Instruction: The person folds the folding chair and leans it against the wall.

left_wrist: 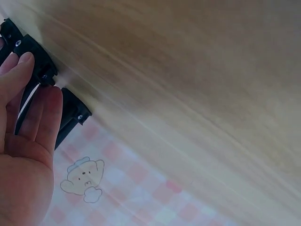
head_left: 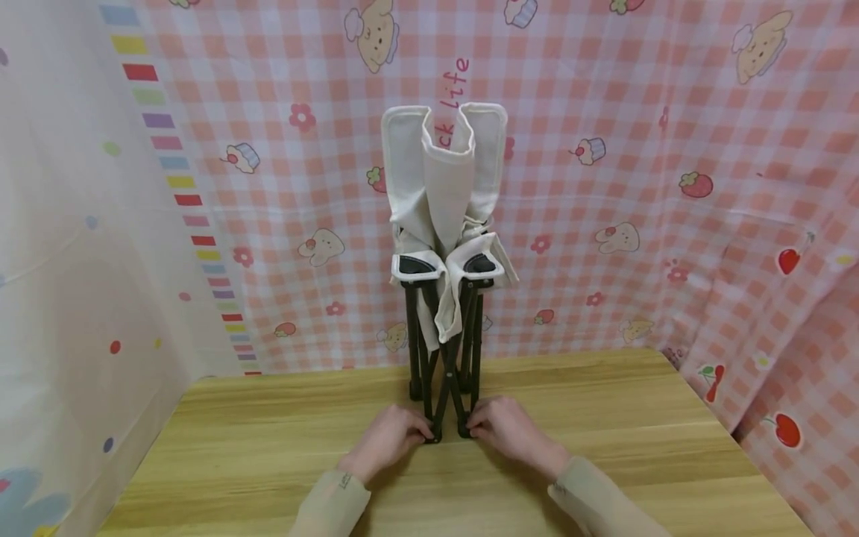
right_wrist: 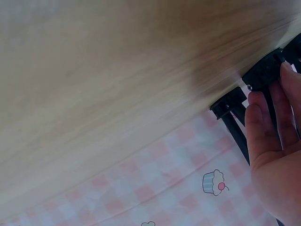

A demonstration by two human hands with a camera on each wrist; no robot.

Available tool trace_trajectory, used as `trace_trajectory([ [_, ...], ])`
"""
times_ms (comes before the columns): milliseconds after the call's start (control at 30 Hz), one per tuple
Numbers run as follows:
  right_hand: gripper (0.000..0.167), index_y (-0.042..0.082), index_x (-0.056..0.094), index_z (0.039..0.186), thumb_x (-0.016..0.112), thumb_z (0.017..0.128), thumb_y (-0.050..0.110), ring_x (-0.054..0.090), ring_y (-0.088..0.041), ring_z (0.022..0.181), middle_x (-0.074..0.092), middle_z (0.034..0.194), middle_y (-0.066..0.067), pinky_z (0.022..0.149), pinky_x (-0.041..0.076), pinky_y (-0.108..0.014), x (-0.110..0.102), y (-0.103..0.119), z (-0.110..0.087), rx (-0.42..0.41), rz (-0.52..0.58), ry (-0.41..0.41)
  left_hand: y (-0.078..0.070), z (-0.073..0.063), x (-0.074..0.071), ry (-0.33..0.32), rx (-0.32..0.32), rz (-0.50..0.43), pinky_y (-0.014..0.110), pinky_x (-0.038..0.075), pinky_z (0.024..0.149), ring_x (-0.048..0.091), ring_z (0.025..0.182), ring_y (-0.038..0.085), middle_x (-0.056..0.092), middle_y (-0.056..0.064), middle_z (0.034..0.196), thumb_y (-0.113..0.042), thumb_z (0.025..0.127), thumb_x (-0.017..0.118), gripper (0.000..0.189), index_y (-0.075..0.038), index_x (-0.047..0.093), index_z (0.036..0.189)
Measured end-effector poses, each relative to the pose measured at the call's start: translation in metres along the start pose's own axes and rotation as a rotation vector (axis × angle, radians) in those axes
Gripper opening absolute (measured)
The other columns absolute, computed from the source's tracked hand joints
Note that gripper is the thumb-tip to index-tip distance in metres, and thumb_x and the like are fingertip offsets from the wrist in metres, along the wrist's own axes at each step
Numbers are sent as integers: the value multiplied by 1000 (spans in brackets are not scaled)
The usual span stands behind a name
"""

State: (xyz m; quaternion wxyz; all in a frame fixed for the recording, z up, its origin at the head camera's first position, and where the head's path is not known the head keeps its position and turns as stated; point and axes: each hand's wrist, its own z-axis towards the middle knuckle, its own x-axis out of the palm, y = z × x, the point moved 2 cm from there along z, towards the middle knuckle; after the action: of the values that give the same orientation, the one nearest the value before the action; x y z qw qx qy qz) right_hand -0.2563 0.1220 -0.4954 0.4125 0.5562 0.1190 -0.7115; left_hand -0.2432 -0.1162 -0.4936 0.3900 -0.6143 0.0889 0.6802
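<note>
A small folding chair [head_left: 450,194] stands folded upright in the middle of the table, with cream fabric bunched on top and thin black crossed legs below. At its front left foot [left_wrist: 38,59], my left hand [head_left: 389,438] pinches the black plastic between thumb and fingers. Mirroring it, my right hand [head_left: 508,426] pinches the front right foot [right_wrist: 264,70]. The two front feet are close together. Behind each hand, a rear foot shows in the wrist views: the rear left foot [left_wrist: 75,106] and the rear right foot [right_wrist: 228,102].
The chair stands on a wood-grain table [head_left: 268,432]. A pink checked curtain [head_left: 302,186] with cartoon prints hangs right behind the chair and along the right side. On the left hangs a white curtain [head_left: 101,261] with coloured dots.
</note>
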Motion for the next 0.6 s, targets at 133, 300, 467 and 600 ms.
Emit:
trace_trajectory([
  [133,7,12,85,88,84,87,5,77,-15,84,81,91,-1,75,65,-27,0,-2,2,20,1,8,0,3,1,-13,0,5,32,66,93,79,102,23,83,8,109,1,88,79,14,-10,84,95],
  [300,7,12,85,89,83,87,6,77,-16,85,82,92,-2,75,65,-27,-2,-3,5,50,3,25,1,5,0,-11,-26,-6,33,67,92,79,102,23,83,8,109,1,89,79,14,-10,84,95],
  [467,7,12,85,90,83,88,7,77,-16,86,81,93,-1,77,65,-29,-2,-4,7,62,-4,32,2,7,1,-15,-36,-1,34,66,93,79,103,24,83,8,110,0,90,78,13,-10,84,95],
  [600,6,12,85,90,83,88,7,77,-16,86,81,93,-1,77,66,-29,-2,-4,8,67,4,37,3,7,1,-21,-30,1,34,66,93,79,104,23,83,8,110,1,90,78,13,-10,84,95],
])
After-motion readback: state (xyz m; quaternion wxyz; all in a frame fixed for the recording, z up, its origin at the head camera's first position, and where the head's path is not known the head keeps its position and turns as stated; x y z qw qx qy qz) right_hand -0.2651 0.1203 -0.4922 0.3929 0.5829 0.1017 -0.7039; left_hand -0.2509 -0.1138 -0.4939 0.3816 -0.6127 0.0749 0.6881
